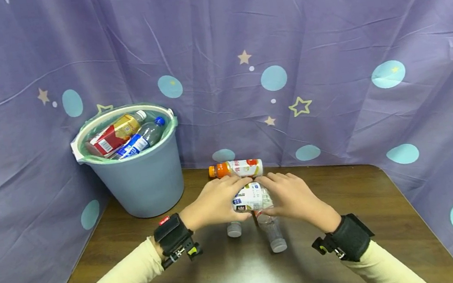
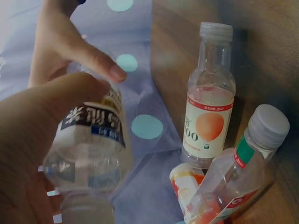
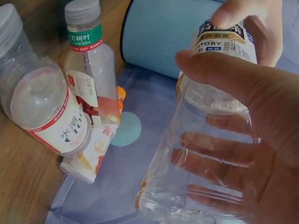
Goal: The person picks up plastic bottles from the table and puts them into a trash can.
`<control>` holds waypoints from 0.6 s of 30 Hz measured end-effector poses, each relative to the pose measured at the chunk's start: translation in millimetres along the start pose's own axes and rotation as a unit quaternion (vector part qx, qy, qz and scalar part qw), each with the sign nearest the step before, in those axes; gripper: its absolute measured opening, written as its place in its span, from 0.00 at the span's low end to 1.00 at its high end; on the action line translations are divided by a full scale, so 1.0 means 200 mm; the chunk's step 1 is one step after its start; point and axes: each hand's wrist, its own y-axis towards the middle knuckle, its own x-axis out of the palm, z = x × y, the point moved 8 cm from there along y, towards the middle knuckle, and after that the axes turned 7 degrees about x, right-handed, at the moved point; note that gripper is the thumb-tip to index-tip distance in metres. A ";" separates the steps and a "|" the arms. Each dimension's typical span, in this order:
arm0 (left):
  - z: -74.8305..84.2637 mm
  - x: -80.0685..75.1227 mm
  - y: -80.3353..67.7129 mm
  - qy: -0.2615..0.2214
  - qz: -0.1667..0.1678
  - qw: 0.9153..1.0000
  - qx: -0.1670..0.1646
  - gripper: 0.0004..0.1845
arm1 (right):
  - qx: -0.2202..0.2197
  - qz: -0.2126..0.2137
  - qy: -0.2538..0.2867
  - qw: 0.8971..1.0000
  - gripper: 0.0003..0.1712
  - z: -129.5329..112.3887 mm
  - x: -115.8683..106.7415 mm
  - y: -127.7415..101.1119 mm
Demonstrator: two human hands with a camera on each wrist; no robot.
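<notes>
At far left on the wooden surface (image 1: 366,209) stands a blue bucket (image 1: 150,186) with a pale rim and a green liner; a red-and-gold bottle (image 1: 117,133) and a blue-capped bottle (image 1: 141,138) rest inside. Next comes the left hand (image 1: 219,201), its grip curled round the labelled part of a clear bottle (image 1: 251,198), held between the two hands above the surface. Below it, a green-banded bottle (image 2: 243,172) and, to its right, a red-banded bottle (image 2: 210,116) lie caps toward the person; an orange-capped bottle (image 1: 236,169) lies beyond. The right hand (image 1: 290,196) wraps the clear bottle's unlabelled body toward its base. The bottle looks drained, so it should be light, thin-walled and easily dented, smooth enough to slip; the firmest hold is probably its neck.
</notes>
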 end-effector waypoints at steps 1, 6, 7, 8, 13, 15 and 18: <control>0.01 0.00 0.00 0.010 0.003 1.000 0.003 0.46 | 0.000 0.000 0.000 1.000 0.46 -0.01 0.00 0.00; 0.02 0.02 0.01 0.060 0.027 0.998 0.005 0.46 | 0.000 -0.006 0.004 1.000 0.45 -0.03 0.00 0.01; 0.02 0.02 0.01 0.070 0.030 0.997 0.003 0.46 | 0.001 -0.009 0.005 1.000 0.45 -0.03 0.00 0.01; 0.02 0.02 0.01 0.077 0.031 0.997 -0.001 0.45 | 0.003 -0.012 0.007 1.000 0.46 -0.04 0.01 0.01; 0.01 0.05 0.01 0.101 0.026 0.994 -0.020 0.43 | 0.006 -0.023 0.011 1.000 0.46 -0.05 0.02 0.02; 0.01 0.06 0.01 0.101 0.026 0.994 -0.025 0.42 | 0.007 -0.028 0.010 1.000 0.46 -0.06 0.03 0.02; 0.01 0.07 0.01 0.100 0.024 0.994 -0.029 0.42 | 0.010 -0.039 0.011 0.999 0.46 -0.07 0.04 0.02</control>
